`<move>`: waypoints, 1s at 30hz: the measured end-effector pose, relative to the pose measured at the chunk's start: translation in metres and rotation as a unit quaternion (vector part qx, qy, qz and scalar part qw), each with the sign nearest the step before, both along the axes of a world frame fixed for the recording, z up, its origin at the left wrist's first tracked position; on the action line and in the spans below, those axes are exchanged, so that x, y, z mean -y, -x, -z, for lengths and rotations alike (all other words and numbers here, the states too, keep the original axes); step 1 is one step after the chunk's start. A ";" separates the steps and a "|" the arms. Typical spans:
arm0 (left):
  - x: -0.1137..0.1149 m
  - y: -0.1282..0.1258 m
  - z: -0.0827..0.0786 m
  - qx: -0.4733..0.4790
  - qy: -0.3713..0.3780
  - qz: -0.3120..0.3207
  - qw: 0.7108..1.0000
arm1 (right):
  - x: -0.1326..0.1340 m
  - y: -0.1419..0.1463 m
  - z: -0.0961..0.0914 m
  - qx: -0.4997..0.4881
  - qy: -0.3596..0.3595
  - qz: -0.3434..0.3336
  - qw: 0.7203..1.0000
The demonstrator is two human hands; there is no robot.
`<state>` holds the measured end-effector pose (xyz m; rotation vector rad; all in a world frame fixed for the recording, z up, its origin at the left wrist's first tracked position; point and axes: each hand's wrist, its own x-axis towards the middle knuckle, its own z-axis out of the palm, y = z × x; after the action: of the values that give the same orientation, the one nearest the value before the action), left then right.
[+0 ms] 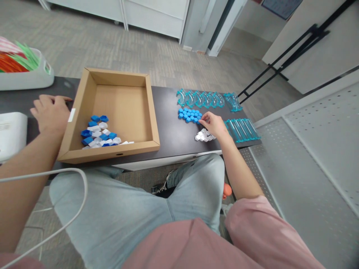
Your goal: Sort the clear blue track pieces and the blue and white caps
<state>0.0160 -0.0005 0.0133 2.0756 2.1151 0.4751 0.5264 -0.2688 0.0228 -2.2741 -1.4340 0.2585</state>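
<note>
My right hand [212,123] is closed in a pinch at the right edge of a cluster of blue hexagonal pieces [190,115], its fingertips on a blue hexagonal piece. Just below that hand lies a group of white hexagonal pieces [204,135], partly covered by it. My left hand [52,115] lies on the dark table beside the left wall of a cardboard box [153,116], fingers apart and holding nothing. Inside the box, blue and white hexagonal pieces [97,133] are heaped in the near left corner.
Clear teal curved parts [199,99] form a row behind the blue cluster. More teal parts [232,102] and teal bars [242,130] lie at the table's right end. A white bin [42,71] and a white device [12,134] stand left. A white cable [84,186] loops across the front.
</note>
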 end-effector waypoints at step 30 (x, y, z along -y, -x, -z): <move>0.007 -0.001 -0.005 0.013 0.004 0.013 1.000 | -0.050 0.015 0.030 -0.026 0.062 0.043 0.997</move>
<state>0.0172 -0.0074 0.0187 2.0769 2.0700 0.4869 0.5119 -0.2191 -0.0072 -2.4034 -1.3225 0.3869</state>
